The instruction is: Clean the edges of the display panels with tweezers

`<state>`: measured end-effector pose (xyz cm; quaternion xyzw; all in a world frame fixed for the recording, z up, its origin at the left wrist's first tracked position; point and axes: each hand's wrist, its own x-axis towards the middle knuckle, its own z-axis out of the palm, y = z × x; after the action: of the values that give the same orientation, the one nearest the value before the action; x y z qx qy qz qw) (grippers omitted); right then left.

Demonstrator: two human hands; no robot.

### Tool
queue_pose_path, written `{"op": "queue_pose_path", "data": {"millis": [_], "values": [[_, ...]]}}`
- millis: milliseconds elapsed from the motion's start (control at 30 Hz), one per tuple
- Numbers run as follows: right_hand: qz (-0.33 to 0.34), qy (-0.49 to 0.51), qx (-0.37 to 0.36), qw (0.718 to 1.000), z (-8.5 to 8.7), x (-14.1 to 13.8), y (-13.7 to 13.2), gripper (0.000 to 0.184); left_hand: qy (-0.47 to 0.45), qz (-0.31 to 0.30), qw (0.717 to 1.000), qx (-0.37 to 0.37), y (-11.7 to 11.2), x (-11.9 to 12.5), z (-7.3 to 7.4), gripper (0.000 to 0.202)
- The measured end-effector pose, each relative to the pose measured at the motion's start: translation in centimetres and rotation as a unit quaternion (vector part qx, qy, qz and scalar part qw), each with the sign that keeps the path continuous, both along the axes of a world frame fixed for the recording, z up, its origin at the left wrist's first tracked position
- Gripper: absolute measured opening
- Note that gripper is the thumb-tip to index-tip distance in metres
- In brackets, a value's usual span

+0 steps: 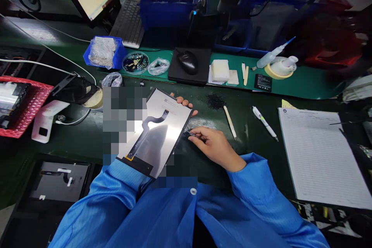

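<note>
A tablet-sized LCD screen panel (162, 143) is held tilted before my chest, its silvery back facing up. Along that back runs a dark flex cable (145, 128) with a bend in it. My left hand (184, 102) supports the panel from beneath; only its fingertips show, curled past the far right edge. My right hand (213, 145) pinches a slim metal tool, seemingly tweezers (192, 133), with the tip at the panel's right edge. Small dark scraps (216, 101) lie in a heap beyond my right hand, beside a pale wooden stick (230, 122).
A white pen (265, 123) and a form on a clipboard (322, 155) lie to the right. Behind are a mouse (188, 62), a dish of small parts (135, 62) and blue bins (171, 6). Another panel (59, 182) rests at lower left. Pixelated blocks cover part of the middle.
</note>
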<state>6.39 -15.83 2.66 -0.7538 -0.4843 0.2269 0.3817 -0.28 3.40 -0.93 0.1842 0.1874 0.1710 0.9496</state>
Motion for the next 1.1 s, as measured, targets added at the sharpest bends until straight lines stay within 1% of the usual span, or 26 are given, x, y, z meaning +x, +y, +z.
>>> {"op": "queue_pose_path", "data": {"millis": [100, 200, 333, 433, 567, 667, 800, 900, 967, 1033, 1100], "values": [[0.019, -0.036, 0.028, 0.999, 0.0, 0.1, 0.1, 0.015, -0.009, -0.023, 0.999, -0.033, 0.0, -0.1, 0.5, 0.031], [0.030, -0.048, 0.024, 0.998, 0.2, 0.2, 0.1, 0.019, -0.034, -0.057, 0.997, -0.048, 0.1, -0.3, 1.1, 0.031], [0.015, -0.033, -0.002, 0.999, 0.1, 0.1, 0.0, 0.013, -0.066, -0.087, 0.992, -0.068, 0.3, -0.3, 1.2, 0.037], [0.016, -0.031, -0.006, 0.999, 0.0, 0.0, -0.1, 0.011, -0.067, -0.091, 0.991, -0.076, 0.4, -0.2, 0.8, 0.039], [0.032, -0.043, 0.011, 0.999, 0.1, 0.1, 0.1, 0.018, -0.078, -0.086, 0.990, -0.077, 0.4, -0.2, 0.3, 0.041], [0.037, -0.036, 0.008, 0.999, 0.4, 0.2, 0.1, 0.021, -0.093, -0.092, 0.989, -0.074, 0.3, -0.2, 0.3, 0.042], [0.043, -0.015, -0.009, 0.999, 0.4, 0.2, 0.1, 0.027, -0.067, -0.084, 0.993, -0.058, 0.2, -0.2, 0.5, 0.039], [0.013, 0.014, -0.022, 1.000, 0.1, 0.0, -0.1, 0.017, -0.064, -0.080, 0.994, -0.048, 0.3, -0.1, 0.4, 0.036], [-0.004, 0.022, -0.029, 0.999, 0.0, -0.1, -0.1, 0.015, -0.071, -0.088, 0.992, -0.048, 0.4, -0.1, 0.2, 0.034], [-0.001, 0.010, -0.024, 1.000, 0.1, -0.1, 0.0, 0.013, -0.072, -0.091, 0.992, -0.047, 0.4, 0.0, 0.0, 0.035], [0.012, -0.012, -0.010, 1.000, 0.2, 0.0, 0.1, 0.016, -0.065, -0.083, 0.994, -0.040, 0.3, 0.0, 0.2, 0.036]]}}
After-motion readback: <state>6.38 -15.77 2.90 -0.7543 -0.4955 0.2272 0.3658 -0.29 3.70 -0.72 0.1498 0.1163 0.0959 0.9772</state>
